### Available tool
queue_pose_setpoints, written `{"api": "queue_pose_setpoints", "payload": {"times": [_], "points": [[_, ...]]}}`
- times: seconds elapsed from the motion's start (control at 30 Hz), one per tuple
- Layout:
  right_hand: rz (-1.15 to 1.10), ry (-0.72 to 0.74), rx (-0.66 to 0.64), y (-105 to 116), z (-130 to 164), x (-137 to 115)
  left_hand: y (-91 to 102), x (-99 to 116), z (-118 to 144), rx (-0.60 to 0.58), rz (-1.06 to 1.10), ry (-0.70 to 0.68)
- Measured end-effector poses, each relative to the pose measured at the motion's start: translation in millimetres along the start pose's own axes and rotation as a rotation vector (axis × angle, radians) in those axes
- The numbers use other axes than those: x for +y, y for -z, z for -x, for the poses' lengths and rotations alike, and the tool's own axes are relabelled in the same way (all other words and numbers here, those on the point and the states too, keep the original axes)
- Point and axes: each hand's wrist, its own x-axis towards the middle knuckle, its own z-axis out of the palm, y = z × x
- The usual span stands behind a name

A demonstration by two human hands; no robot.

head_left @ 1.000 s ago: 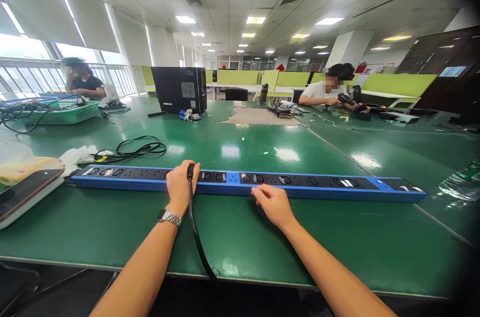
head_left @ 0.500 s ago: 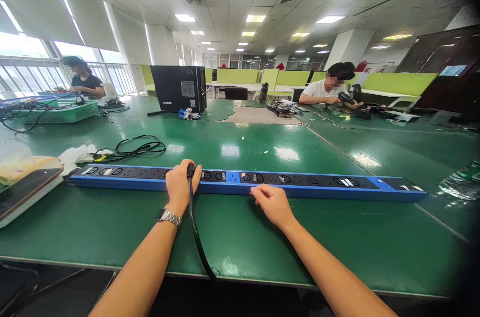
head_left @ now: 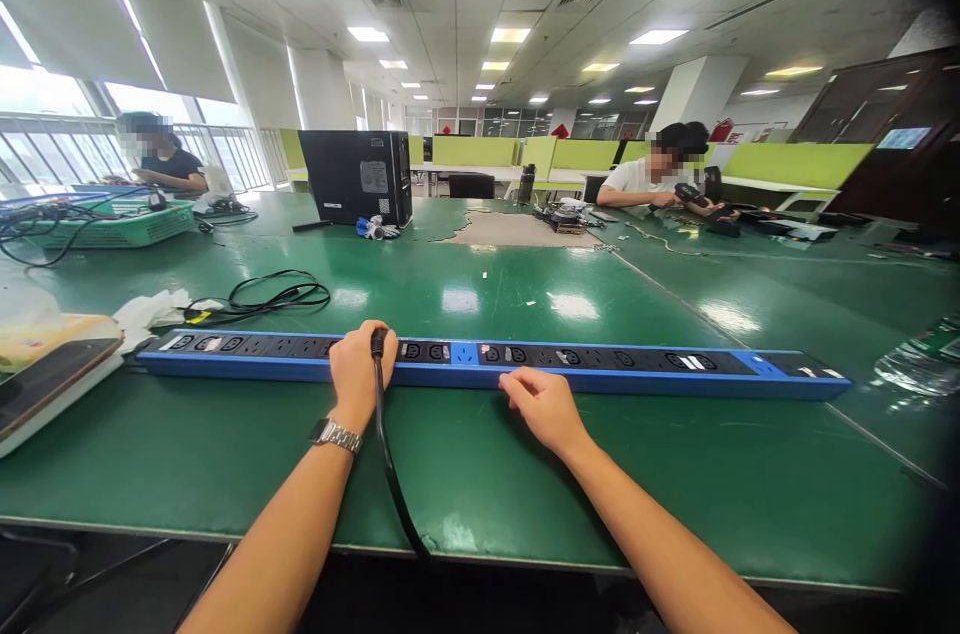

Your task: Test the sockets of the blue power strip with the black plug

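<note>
Head view, green tabletop. Long blue power strip lies parallel to the near edge, running from near the L side almost to the R side; black socket face up.

L hand: fingers curled tight round a black plug seated on the strip's socket face, L of the strip's middle. Thumb and index pinch the plug head; other fingers folded over the strip top. Steel watch on that wrist. Black cord drops from the plug, crosses the tabletop toward the near edge and goes over it.

R hand: on the strip's near side wall, just R of its middle. Fingers held together, slightly bent, tips touching the blue wall; holds nothing.

Rest:
- coiled black cable behind the strip's L part, not touching it
- white tissue by the strip's L end
- phone on a flat yellow/white pad at the L edge
- black PC case upright toward the far edge, small blue/white bits just R of it
- green basket w/ wires, far L corner
- a person seated behind the basket; a 2nd person seated at the far R, hands on a dark tool, details too small to tell
</note>
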Motion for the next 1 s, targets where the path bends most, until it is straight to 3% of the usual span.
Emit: {"api": "queue_pose_setpoints", "payload": {"times": [0.23, 0.43, 0.57, 1.0], "points": [[0.002, -0.008, -0.011, 1.1, 0.3, -1.1, 3.4, 8.1, 0.9, -0.058, 0.0, -0.022], [0.007, -0.015, -0.006, 0.6, -0.4, 2.0, -3.3, -1.0, 0.9, 0.076, 0.186, 0.124], [0.013, -0.003, -0.009, 0.2, -0.5, 3.4, -5.8, -5.0, 1.1, 0.112, 0.187, 0.09], [0.025, 0.006, -0.011, 0.7, 0.1, 2.2, 4.1, 8.0, 0.2, -0.054, 0.035, 0.057]]}}
